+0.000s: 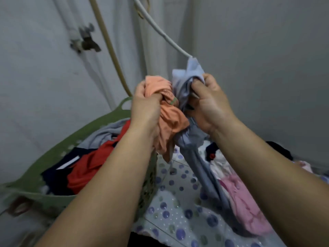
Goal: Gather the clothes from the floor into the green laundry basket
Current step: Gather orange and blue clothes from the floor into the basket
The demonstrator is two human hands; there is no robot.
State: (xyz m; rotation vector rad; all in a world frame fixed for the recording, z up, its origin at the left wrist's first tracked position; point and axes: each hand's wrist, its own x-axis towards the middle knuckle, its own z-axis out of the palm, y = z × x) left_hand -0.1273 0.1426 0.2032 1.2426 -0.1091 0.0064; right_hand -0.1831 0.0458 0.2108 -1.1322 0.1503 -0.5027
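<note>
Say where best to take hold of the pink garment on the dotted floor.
Probably pinch the pink garment at its bunched folds from above: it lies crumpled on the floor mat, and its left edge is tucked under the hanging blue-grey garment.

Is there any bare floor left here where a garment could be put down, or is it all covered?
Bare room: the bubble-patterned floor mat between the green plastic laundry basket and the pink garment. Crowded: the basket, heaped with red cloth, and the right side. Left hand grips orange cloth, right hand grey-blue cloth.
</note>
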